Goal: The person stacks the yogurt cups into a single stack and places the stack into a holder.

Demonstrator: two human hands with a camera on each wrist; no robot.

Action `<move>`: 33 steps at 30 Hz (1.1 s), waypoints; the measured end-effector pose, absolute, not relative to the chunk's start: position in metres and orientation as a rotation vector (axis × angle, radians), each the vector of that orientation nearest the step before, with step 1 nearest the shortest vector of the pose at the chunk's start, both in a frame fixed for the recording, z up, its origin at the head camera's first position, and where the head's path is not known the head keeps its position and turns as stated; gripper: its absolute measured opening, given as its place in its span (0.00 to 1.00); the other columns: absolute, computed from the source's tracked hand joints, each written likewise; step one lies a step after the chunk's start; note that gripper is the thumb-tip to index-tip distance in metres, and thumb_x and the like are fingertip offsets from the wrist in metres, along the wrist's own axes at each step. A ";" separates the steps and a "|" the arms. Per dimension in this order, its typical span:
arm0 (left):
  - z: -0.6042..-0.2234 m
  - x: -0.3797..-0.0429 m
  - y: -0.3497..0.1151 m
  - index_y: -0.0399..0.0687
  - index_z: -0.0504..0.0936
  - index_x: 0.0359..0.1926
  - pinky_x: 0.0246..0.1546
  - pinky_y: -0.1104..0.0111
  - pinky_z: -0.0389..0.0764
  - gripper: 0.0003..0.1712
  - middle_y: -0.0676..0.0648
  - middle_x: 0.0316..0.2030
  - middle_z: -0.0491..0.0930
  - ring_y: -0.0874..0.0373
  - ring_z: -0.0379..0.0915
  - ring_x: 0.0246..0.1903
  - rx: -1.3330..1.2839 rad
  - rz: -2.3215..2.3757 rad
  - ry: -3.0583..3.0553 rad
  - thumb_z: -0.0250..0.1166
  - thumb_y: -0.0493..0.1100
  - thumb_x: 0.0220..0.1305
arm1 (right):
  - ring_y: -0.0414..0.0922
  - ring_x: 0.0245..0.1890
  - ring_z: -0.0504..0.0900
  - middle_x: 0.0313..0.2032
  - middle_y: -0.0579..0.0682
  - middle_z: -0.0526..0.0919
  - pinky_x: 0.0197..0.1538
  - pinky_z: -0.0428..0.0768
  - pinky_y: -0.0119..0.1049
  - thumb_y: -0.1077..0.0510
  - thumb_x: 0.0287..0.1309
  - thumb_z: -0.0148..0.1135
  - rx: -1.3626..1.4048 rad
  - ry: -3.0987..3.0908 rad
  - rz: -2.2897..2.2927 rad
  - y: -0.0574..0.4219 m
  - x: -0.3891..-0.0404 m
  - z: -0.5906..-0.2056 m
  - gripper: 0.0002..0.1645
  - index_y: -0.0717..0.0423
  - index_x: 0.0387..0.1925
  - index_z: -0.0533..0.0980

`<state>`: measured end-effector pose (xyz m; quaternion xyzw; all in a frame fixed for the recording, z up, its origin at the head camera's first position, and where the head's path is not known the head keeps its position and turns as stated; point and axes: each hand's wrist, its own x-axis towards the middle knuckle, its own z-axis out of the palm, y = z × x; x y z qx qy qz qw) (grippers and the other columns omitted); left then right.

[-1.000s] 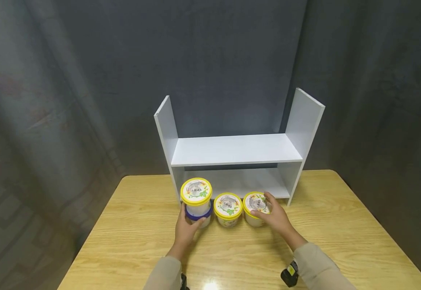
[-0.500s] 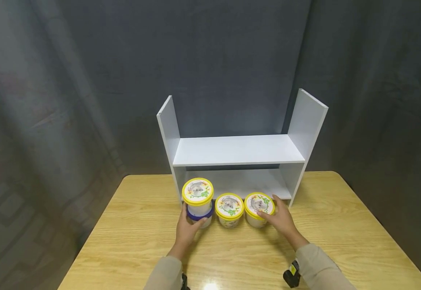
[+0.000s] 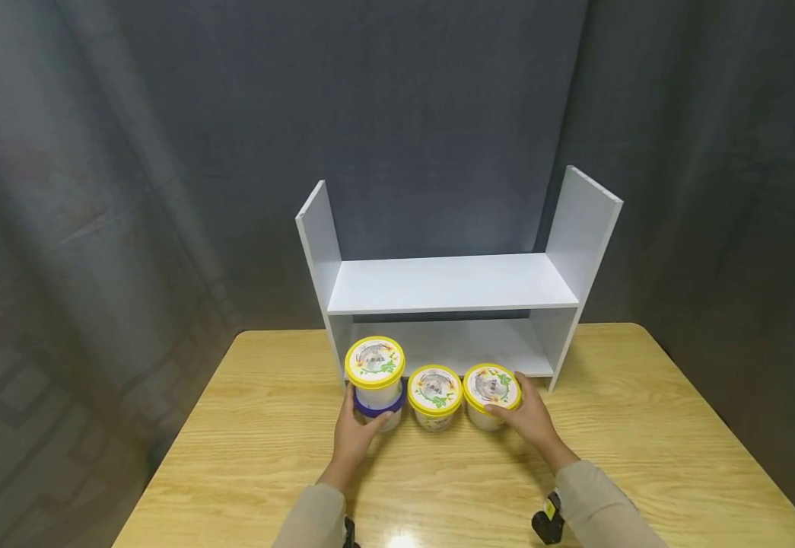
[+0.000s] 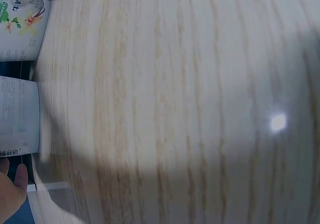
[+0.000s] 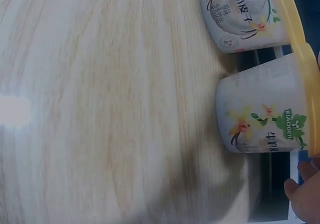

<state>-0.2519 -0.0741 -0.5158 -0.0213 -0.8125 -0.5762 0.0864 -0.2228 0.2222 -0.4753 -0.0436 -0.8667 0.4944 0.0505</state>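
My left hand grips a white tub with a dark blue lid from the front, thumb and fingers on opposite sides. On that tub stands another white tub with a yellow lid. The middle yellow-lidded tub stands alone. At the right end of the row, my right hand holds a third yellow-lidded tub, thumb at its front and fingers along its right side. The right wrist view shows flowers printed on this tub, with fingertips close below it.
Right behind the tubs stands a white two-tier shelf with upright side panels. All of it is on a light wooden table. Dark grey curtains hang behind and along both sides.
My right hand has shifted slightly right, its thumb going from over the lid to the tub's front edge. My left hand keeps its grip. The head view has shifted slightly.
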 end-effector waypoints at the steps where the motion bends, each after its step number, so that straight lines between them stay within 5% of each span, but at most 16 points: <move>1: -0.516 -0.252 -0.074 0.49 0.46 0.65 0.59 0.53 0.49 0.57 0.42 0.62 0.53 0.47 0.50 0.59 -0.058 -1.721 -2.422 0.70 0.53 0.38 | 0.63 0.58 0.50 0.58 0.70 0.51 0.58 0.51 0.56 0.49 0.38 0.68 -0.130 -2.625 1.509 0.222 -0.223 -0.476 0.57 0.72 0.60 0.46; 16: -0.517 -0.252 -0.074 0.50 0.47 0.65 0.59 0.53 0.49 0.57 0.43 0.61 0.54 0.46 0.50 0.59 -0.060 -1.741 -2.417 0.70 0.54 0.37 | 0.62 0.58 0.52 0.58 0.69 0.53 0.58 0.50 0.56 0.59 0.33 0.71 -0.017 -2.500 1.603 0.220 -0.230 -0.489 0.55 0.70 0.60 0.48; 33: -0.515 -0.252 -0.074 0.49 0.46 0.65 0.59 0.53 0.51 0.57 0.43 0.62 0.52 0.46 0.49 0.60 -0.048 -1.740 -2.435 0.70 0.55 0.38 | 0.61 0.58 0.52 0.59 0.66 0.51 0.57 0.51 0.57 0.54 0.33 0.72 -0.119 -2.529 1.561 0.221 -0.226 -0.488 0.57 0.66 0.61 0.49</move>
